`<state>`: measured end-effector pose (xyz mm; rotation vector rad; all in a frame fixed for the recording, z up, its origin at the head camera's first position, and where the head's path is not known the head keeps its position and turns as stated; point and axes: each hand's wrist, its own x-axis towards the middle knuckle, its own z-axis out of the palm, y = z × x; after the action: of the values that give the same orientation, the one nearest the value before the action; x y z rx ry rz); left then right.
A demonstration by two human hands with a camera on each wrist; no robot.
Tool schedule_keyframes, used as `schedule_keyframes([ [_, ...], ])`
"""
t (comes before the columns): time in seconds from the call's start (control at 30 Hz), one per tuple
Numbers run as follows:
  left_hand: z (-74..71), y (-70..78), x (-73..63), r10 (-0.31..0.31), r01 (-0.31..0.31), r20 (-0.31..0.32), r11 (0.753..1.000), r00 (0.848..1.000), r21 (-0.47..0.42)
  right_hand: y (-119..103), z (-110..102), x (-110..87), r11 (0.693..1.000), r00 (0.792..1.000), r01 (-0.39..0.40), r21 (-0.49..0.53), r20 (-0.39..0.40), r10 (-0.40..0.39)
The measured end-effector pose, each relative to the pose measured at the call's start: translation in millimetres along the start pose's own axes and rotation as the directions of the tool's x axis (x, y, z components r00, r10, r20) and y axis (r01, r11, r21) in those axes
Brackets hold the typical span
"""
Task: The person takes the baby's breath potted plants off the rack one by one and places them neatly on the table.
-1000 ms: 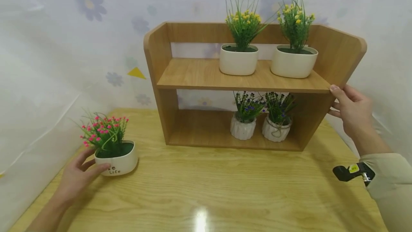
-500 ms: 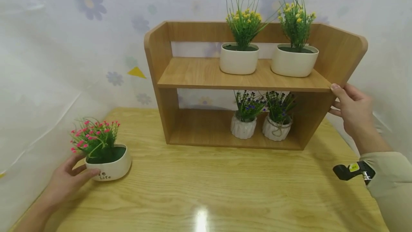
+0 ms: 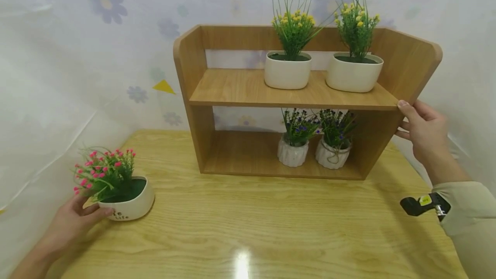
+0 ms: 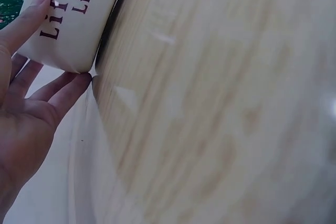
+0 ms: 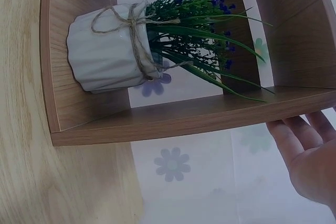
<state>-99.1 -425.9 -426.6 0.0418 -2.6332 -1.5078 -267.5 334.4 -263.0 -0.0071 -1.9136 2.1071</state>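
Note:
At the left of the head view, my left hand (image 3: 69, 223) grips the left end of a white oval flowerpot (image 3: 135, 206) holding pink artificial flowers (image 3: 102, 171). In the left wrist view the thumb lies across the pot's lettered front, and the other fingers reach around its end and base. The pot stands upright on the table. On the right, my right hand (image 3: 428, 130) holds the side of a two-tier wooden shelf (image 3: 232, 87), thumb at the front edge of the upper board. Its fingers (image 5: 310, 132) touch the outer face of that side panel.
Two white oval pots, one left (image 3: 287, 72) and one right (image 3: 353, 74), bear yellow flowers on the upper board. Below them stand two ribbed white pots with purple flowers, left (image 3: 292, 153) and right (image 3: 332, 154). A flower-patterned sheet (image 3: 77, 68) hangs behind the wooden table (image 3: 217, 223).
My left hand has moved the pink-flowered pot left and toward me along the table, slowing over the last half second. My right hand and the shelf have stayed in place.

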Motion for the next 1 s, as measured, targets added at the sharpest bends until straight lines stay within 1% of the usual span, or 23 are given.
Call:
schedule_keyframes([
  [0.03,-0.6,0.7,-0.5,-0.008,0.008,0.002,1.0,1.0,0.024,0,0,-0.3,1.0,1.0,0.003,0.005,0.0,-0.003],
  [0.1,-1.6,1.5,-1.7,-0.028,0.028,0.013,0.999,1.0,0.042,-1,0,-0.8,1.0,1.0,0.011,0.021,-0.001,-0.011],
  [0.13,-2.0,1.5,-2.3,-0.027,0.026,0.014,0.998,1.0,0.051,-1,1,-0.8,0.999,1.0,0.016,0.029,0.001,-0.016],
  [0.2,-2.5,1.2,-3.2,-0.009,0.009,0.004,0.998,1.0,0.069,-2,1,-0.5,0.999,1.0,0.021,0.047,0.0,-0.021],
  [0.3,-2.7,0.0,-4.1,0.019,-0.018,-0.003,0.997,1.0,0.08,-2,1,-0.1,0.999,1.0,0.017,0.039,-0.004,-0.017],
  [0.37,-2.5,-1.2,-4.0,0.036,-0.036,0.002,0.998,0.999,0.057,-2,1,-0.6,1.0,1.0,0.01,0.015,-0.008,-0.01],
  [0.47,-2.9,-4.1,-4.6,0.054,-0.054,0.021,0.998,0.998,-0.01,-1,1,-2.0,1.0,1.0,0.006,-0.01,-0.009,-0.006],
  [0.53,-4.2,-6.8,-6.4,0.044,-0.043,0.035,0.998,0.998,-0.048,0,1,-2.9,1.0,1.0,0.01,-0.012,-0.009,-0.01],
  [0.67,-7.4,-11.6,-12.3,-0.016,0.017,0.037,1.0,0.999,-0.006,2,0,-3.3,1.0,1.0,0.028,0.013,-0.005,-0.028],
  [0.73,-8.9,-13.8,-15.5,-0.03,0.03,0.035,0.999,0.999,0.014,2,0,-2.9,0.998,0.999,0.039,0.044,-0.002,-0.039],
  [0.77,-9.1,-14.3,-16.9,-0.028,0.027,0.03,1.0,0.999,0.015,2,0,-2.8,0.998,0.999,0.043,0.056,-0.002,-0.043],
  [0.87,-9.8,-14.4,-21.7,0.004,-0.004,0.027,1.0,1.0,-0.021,2,0,-3.0,0.997,0.999,0.045,0.064,-0.004,-0.045],
  [1.0,-9.3,-10.7,-28.4,0.026,-0.026,0.018,1.0,0.999,-0.012,1,1,-3.8,0.999,0.999,0.038,0.008,-0.012,-0.038],
])
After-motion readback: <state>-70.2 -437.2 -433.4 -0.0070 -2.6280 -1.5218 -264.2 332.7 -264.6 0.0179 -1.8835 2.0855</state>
